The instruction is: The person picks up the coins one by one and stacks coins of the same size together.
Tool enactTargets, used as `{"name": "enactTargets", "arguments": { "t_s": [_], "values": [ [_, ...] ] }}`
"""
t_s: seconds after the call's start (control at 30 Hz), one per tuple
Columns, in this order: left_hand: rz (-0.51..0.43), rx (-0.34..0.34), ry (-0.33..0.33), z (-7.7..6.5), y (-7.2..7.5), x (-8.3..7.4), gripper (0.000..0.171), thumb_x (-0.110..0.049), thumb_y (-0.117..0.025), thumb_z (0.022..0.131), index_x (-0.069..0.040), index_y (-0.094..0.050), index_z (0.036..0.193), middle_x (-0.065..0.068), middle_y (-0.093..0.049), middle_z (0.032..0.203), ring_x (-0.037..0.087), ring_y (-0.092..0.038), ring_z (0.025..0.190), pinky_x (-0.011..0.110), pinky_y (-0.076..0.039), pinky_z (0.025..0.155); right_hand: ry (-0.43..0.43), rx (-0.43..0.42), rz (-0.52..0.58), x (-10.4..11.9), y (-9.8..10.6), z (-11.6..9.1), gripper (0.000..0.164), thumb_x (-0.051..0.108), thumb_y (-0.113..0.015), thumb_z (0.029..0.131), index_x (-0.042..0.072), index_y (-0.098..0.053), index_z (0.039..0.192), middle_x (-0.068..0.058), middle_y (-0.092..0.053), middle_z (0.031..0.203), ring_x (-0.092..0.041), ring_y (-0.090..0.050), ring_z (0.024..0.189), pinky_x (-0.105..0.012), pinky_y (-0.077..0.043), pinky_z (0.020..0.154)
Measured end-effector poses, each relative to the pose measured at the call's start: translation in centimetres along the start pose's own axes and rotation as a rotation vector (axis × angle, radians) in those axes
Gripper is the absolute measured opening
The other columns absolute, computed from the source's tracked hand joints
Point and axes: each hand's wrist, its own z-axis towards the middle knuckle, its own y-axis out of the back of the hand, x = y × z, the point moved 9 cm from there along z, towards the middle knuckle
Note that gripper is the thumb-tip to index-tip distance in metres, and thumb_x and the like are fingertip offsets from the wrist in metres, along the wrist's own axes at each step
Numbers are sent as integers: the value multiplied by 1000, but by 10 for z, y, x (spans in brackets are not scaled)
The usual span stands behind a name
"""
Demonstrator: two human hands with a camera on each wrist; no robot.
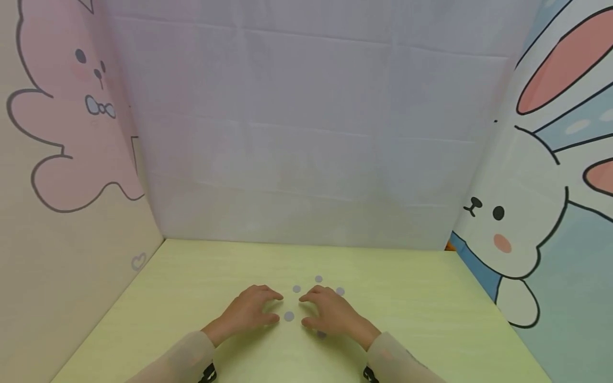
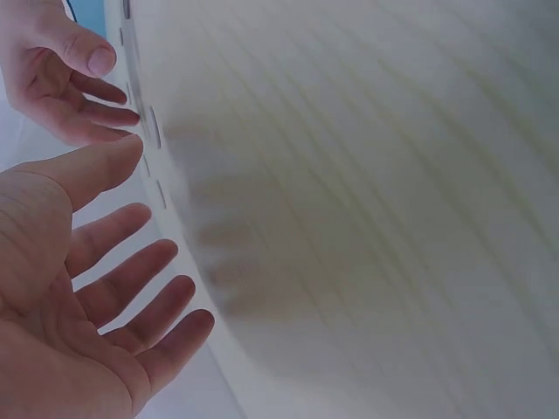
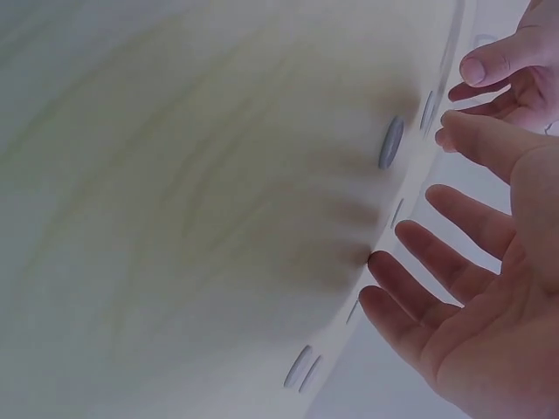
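Observation:
My left hand (image 1: 249,310) hovers low over the pale yellow-green tabletop (image 1: 215,276), its fingers slightly bent and spread, holding nothing. Facing it is my right hand (image 1: 332,313), also empty with loosely bent fingers. A small gap separates the two hands. Between them lies a flat grey disc (image 1: 289,316), and another grey disc (image 1: 297,289) is a little farther back. More grey discs (image 1: 319,279) sit behind and around the right hand, one partly covered by it. In the right wrist view a grey disc (image 3: 392,142) shows near the thumb. Finger shadows fall on the tabletop in both wrist views.
A plain whitish sheet (image 1: 306,133) closes off the back of the table. To the left stands a cream panel with a pink cartoon animal (image 1: 72,133); to the right, one with a white cartoon rabbit (image 1: 522,213). Dark bands show at both sleeve cuffs.

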Motion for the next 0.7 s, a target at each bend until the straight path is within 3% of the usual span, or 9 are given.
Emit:
{"name": "enactTargets", "arguments": {
  "t_s": [0.7],
  "values": [
    [-41,-13,38,1,-5,-9,26,-18,-90,83,-11,-81,106,3,-77,108,29,-69,101,52,-57,89,-17,-10,-1,4,-6,5,30,26,-88,88,16,-81,115,2,-67,118,-20,-57,106,-36,-53,90]
  ]
}}
